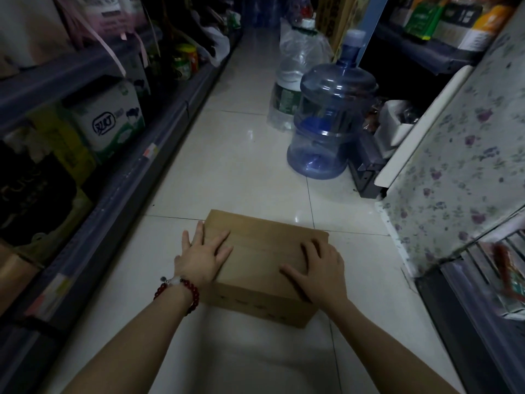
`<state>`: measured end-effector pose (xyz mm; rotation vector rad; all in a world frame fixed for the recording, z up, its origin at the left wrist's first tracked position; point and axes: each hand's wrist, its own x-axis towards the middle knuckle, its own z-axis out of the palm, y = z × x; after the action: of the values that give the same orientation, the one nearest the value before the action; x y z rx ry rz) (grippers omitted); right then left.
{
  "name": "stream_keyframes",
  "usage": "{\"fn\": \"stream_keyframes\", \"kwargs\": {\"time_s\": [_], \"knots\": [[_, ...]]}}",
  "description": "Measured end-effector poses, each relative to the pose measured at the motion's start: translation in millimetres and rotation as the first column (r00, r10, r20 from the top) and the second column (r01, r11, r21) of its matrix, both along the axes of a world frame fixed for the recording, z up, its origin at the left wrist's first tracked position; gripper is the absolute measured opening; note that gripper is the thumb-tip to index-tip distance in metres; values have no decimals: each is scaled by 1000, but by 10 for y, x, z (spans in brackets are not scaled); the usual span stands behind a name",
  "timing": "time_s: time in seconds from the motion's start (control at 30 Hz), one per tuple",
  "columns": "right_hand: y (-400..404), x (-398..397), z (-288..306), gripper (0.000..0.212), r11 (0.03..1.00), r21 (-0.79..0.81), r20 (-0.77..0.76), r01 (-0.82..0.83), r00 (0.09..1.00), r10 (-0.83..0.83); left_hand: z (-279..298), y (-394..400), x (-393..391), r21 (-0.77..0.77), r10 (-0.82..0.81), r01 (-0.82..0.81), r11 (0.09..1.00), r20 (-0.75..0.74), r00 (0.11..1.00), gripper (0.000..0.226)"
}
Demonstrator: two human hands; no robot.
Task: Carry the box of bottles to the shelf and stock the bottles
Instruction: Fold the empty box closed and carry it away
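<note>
Head view: I found the closed box (262, 263) resting on the aisle floor (250, 155); left hand (203, 258) and right hand (322, 270) lay spread flat on its top; carrying unstarted, I judged; stocking remained.

Two bare forearms, a bead bracelet on the left wrist

Both arms are bare from the lower edge of the view up to the hands, with no sleeve, glove or watch showing. The left hand (203, 258) has its fingers uncovered and no ring can be made out in the dim light. Round the left wrist runs a bracelet (178, 291) of round, glossy dark-red beads strung in a single loop, broken on top by one larger pale, whitish bead with a small dark charm just beside it. The right hand (321, 270) and its wrist carry nothing; nails on both hands look short and unpainted, though detail is soft.
</note>
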<state>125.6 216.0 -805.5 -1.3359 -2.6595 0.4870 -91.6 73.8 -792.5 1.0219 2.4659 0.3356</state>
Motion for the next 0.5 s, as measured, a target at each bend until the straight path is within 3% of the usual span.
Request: {"fn": "stream_keyframes", "kwargs": {"time_s": [0.13, 0.23, 0.5], "knots": [[-48, 33, -50, 80, 967, -214, -104, 138, 981, -163, 66, -18, -90, 27, 7, -9, 1000, 83, 997, 57], [-66, 24, -68, 81, 897, -422, -227, 131, 943, -244, 171, -35, -125, 43, 1, -8, 999, 160, 987, 61], [113, 53, 5, 73, 882, -470, -342, 30, 915, -214, 246, 36, -122, 120, 68, -105, 987, 280, 958, 66]]}}
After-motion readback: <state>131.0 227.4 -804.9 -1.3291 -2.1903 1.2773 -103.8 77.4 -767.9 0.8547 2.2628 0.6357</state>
